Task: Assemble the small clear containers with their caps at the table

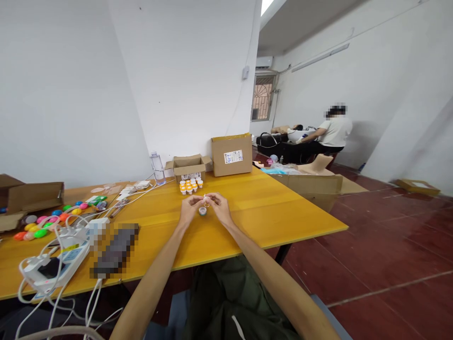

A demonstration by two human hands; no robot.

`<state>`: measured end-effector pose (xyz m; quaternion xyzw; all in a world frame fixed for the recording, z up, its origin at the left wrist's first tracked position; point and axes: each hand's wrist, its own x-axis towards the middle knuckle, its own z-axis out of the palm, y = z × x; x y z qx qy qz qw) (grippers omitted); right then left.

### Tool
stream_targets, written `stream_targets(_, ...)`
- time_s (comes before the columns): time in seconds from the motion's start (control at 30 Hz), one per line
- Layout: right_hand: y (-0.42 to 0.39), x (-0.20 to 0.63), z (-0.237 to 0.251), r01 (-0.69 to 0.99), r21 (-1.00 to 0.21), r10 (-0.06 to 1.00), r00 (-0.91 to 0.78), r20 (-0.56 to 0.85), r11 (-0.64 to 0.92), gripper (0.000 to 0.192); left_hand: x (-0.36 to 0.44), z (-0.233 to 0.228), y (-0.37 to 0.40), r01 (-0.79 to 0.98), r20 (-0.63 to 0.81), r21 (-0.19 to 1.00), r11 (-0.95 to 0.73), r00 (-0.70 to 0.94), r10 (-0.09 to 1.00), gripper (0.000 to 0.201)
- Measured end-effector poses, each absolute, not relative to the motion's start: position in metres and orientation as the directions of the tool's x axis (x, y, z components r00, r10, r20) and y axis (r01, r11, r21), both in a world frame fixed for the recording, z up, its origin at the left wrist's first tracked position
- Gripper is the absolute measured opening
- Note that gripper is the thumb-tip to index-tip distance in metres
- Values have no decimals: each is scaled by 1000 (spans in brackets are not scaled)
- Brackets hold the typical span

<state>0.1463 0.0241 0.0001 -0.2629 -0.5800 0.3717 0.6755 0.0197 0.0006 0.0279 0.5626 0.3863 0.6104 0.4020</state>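
Both my hands meet over the yellow table [269, 212]. My left hand [189, 208] and my right hand [218, 206] pinch a tiny pale object [205, 200] between their fingertips. Just below it a small round open cup [202, 211] stands on the table between my hands. A cluster of small white bottles with orange bands [190, 185] stands a short way beyond my hands.
An open cardboard box [188, 166], a taller shut box [231, 154] and a water bottle [157, 167] line the far edge. Coloured plastic eggs [46, 222], cables and a power strip [56, 264] crowd the left. Another person [334, 132] sits far right.
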Motion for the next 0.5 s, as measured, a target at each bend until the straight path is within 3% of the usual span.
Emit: stream_targets(0.5,20,146,6,-273,-813,846,8,533,515,22,17,25,5,-69,437,895,-440,-52,898,21)
